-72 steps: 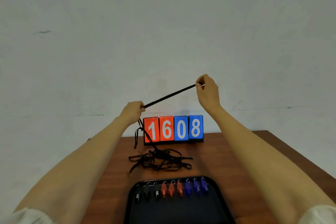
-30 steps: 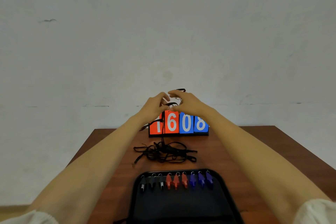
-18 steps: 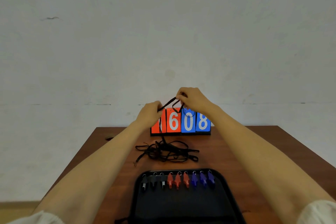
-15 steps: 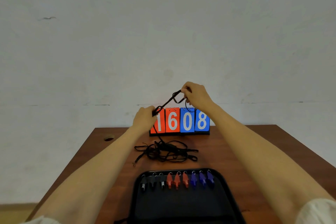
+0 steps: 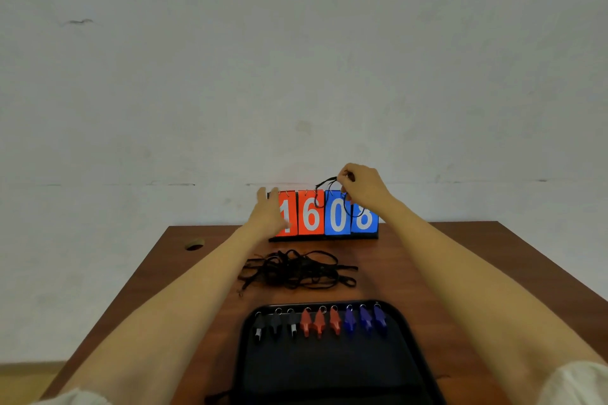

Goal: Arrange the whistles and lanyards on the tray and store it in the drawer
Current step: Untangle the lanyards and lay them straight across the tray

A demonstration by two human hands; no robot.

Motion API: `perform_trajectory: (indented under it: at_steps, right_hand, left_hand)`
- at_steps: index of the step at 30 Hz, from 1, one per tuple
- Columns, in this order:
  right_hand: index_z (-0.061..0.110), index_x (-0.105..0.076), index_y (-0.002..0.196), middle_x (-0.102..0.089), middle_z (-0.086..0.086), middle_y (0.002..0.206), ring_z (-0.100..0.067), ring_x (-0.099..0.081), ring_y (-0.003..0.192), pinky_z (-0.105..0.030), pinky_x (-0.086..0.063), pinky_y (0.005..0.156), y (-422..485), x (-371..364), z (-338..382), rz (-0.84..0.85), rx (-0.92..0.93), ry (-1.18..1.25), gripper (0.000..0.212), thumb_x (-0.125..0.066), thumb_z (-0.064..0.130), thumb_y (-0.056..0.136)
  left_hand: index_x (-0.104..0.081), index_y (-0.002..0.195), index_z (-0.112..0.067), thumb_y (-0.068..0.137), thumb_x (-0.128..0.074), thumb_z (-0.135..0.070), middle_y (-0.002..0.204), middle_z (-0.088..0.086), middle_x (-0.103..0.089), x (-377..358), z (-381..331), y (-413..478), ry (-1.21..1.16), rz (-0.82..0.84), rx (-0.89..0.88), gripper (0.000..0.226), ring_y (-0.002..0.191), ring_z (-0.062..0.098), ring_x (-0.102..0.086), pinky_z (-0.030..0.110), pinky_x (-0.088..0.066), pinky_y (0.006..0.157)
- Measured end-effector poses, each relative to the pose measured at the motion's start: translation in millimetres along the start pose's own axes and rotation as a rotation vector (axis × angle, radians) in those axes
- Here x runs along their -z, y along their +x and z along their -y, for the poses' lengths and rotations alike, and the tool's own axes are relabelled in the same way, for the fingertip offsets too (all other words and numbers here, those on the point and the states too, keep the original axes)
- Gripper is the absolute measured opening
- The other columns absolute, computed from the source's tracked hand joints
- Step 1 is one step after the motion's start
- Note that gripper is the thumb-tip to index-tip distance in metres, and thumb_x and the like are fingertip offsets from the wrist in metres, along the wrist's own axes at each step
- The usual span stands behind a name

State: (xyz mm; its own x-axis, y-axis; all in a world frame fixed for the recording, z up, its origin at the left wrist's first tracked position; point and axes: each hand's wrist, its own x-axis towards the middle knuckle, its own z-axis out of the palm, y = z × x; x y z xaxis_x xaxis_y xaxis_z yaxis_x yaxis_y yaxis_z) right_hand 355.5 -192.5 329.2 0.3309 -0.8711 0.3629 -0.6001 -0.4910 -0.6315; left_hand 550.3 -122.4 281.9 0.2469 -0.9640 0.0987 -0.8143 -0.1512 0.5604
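A person's two bare arms reached forward over a brown wooden table (image 5: 388, 279). Near the table's left edge sat a small round hole (image 5: 194, 245). The left hand (image 5: 269, 215) hovered at the far edge, in front of the red "1" of a flip scoreboard (image 5: 324, 217) reading 1608. Its fingers were straight and spread, and, though blurred, it seemed to hold nothing. Between the scoreboard and the near edge lay a tangled pile of black lanyards (image 5: 296, 270). At the near edge rested a black tray (image 5: 329, 371). Along its far rim ran a row of three black whistles (image 5: 274, 325), three red whistles (image 5: 319, 324) and three blue whistles (image 5: 363, 320). Over the scoreboard's blue digits, the right hand (image 5: 362, 189) pinched one black lanyard (image 5: 324, 182) in curled fingers, its loops dangling clear of the table.
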Motion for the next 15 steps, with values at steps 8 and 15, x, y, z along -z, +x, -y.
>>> perform_trajectory:
  at_steps: [8,15]
  right_hand:
    - [0.011,-0.063,0.100,-0.067,-0.008,0.087,-0.010,-0.058,0.060,-0.014,-0.047,0.054,-16,-4,13,0.191,0.156,-0.043,0.018,-0.051,0.024,0.097]
    - [0.008,-0.055,0.123,-0.068,-0.012,0.103,-0.015,-0.054,0.061,-0.025,-0.045,0.058,-27,14,-20,0.029,-0.045,-0.053,0.034,-0.032,0.013,0.100]
  left_hand:
    - [-0.054,0.128,-0.008,0.094,-0.053,-0.021,0.109,0.012,-0.066,-3,-50,-6,-0.150,-0.094,-0.319,0.036,0.071,0.009,-0.056,0.014,-0.041,0.063]
    - [-0.065,0.112,0.000,0.099,-0.039,-0.013,0.105,0.017,-0.065,2,-4,-17,0.054,-0.195,-0.186,0.031,0.095,0.032,-0.062,0.034,-0.045,0.077]
